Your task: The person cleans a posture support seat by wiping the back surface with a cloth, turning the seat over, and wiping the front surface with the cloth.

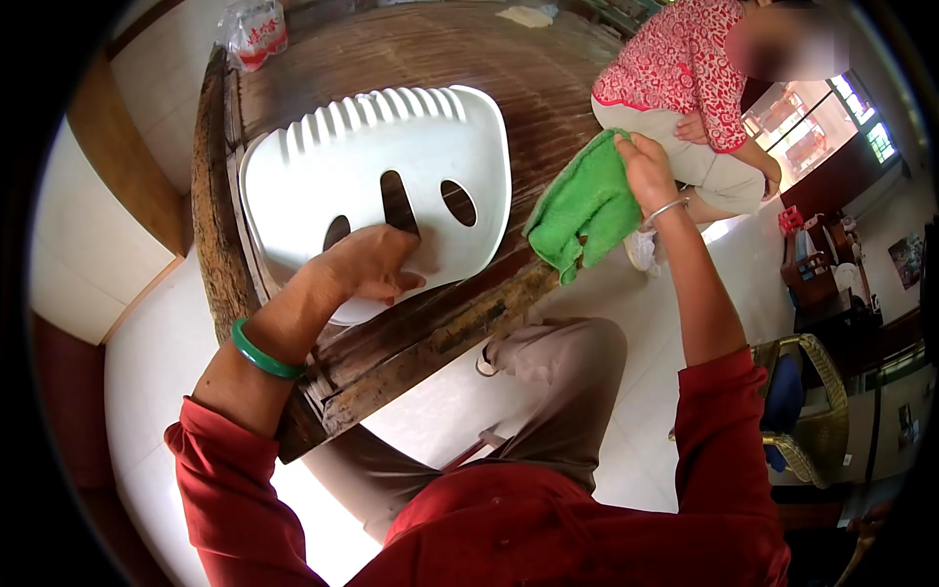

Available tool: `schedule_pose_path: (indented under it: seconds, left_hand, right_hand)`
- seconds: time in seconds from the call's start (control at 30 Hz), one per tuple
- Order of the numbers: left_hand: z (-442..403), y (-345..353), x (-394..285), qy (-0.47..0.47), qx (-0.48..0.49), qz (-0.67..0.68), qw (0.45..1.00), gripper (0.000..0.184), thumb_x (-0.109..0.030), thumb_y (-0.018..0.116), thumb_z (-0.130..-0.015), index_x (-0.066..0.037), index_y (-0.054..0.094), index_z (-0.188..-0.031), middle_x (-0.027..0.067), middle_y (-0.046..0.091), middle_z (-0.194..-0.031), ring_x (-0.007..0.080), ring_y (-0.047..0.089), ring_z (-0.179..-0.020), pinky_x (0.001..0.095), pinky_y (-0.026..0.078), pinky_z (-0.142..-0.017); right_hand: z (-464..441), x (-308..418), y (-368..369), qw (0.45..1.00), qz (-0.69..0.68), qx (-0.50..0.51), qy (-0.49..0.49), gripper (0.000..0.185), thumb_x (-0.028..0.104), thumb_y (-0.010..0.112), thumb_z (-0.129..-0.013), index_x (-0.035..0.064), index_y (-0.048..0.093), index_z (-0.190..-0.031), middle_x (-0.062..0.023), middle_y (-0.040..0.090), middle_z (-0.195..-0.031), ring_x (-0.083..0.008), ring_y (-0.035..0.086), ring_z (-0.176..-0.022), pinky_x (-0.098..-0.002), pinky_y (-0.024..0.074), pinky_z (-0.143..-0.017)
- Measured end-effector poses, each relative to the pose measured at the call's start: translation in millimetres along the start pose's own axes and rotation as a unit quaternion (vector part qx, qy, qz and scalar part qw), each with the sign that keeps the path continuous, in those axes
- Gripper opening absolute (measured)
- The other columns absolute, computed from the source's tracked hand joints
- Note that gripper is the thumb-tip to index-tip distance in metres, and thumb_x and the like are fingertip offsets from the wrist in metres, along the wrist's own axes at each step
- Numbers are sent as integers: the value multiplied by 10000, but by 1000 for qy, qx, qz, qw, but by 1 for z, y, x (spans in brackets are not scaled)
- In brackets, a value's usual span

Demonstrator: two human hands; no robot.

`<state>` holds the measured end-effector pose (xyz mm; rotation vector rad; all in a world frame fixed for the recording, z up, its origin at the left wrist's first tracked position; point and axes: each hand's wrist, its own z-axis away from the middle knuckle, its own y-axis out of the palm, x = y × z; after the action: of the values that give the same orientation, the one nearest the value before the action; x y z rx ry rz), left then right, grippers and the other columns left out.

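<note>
Nearest, two red sleeves (230,489) frame the person's brown trousers (558,391). Beyond them runs the rough, worn near edge of the table (450,338). The left hand (367,262), below one green bangle (264,352), lies on the white plastic piece (323,176), its fingers bent beside the middle slot; whether they pinch the plastic or only press it, one cannot tell. The piece rests on the table close to that edge, its ridged side away from the person. To the right, the right hand (646,174), with one thin bracelet (667,210) at the wrist, is closed on the top of a green cloth (584,207), which hangs in folds beside the piece, apart from it.

A hard or lopsided push could slide the piece across the grooved wood or tip it off the edge, since it sits so near; a fingertip might slip into an opening, and the cloth's loose end could snag on the splintered rim.

Counted, there are one plastic piece with three visible openings, one cloth and two hands. Farther off are one seated person (675,88) in a patterned top, one clear bag (256,37) with red print at the table's far left, and one chair (822,411) at right.
</note>
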<state>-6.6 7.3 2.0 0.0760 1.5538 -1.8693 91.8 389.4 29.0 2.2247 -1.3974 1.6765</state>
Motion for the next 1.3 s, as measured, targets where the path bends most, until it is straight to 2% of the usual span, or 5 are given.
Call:
schedule_pose_path:
  seconds: [0.3, 0.5, 0.7, 0.9, 1.3]
  left_hand:
    - [0, 0, 1, -11, 13, 18, 1000, 302, -264, 677, -904, 29, 604, -905, 124, 698, -685, 283, 717, -752, 398, 523, -764]
    - [-1, 5, 14, 59, -6, 36, 998, 286, -212, 657, -908, 45, 538, -869, 156, 665, -638, 271, 718, -660, 383, 533, -644]
    - [-6, 13, 18, 71, -43, -30, 996, 327, -279, 670, -879, 36, 596, -925, 210, 658, -731, 362, 685, -768, 443, 513, -720]
    - [-2, 0, 1, 15, 9, 19, 1000, 341, -286, 670, -861, 36, 615, -957, 233, 664, -786, 393, 668, -820, 464, 507, -754]
    - [-12, 6, 8, -15, 32, -41, 999, 233, -96, 682, -715, 35, 638, -903, 226, 688, -811, 395, 670, -908, 457, 514, -789]
  right_hand:
    - [5, 43, -19, 826, -426, 160, 333, 265, 205, 563, -975, -14, 645, -1099, -116, 697, -1035, -248, 678, -935, -382, 536, -876]
    - [11, 74, 25, 787, -494, 248, 273, 317, 228, 566, -974, 9, 606, -1201, -114, 685, -1115, -239, 649, -1045, -386, 522, -939]
    - [37, 3, 108, 994, 79, -15, 72, 511, 163, 662, -886, 42, 541, -1368, -172, 604, -1303, -294, 581, -1162, -392, 475, -967]
    - [115, 49, 144, 952, 117, -114, -259, 479, 237, 544, -960, -15, 523, -1366, -256, 426, -1475, -448, 397, -1353, -500, 317, -1134]
    - [130, 45, 219, 958, 166, -56, -225, 722, 337, 540, -968, -19, 265, -1532, -282, 190, -1582, -477, 215, -1437, -547, 188, -1175]
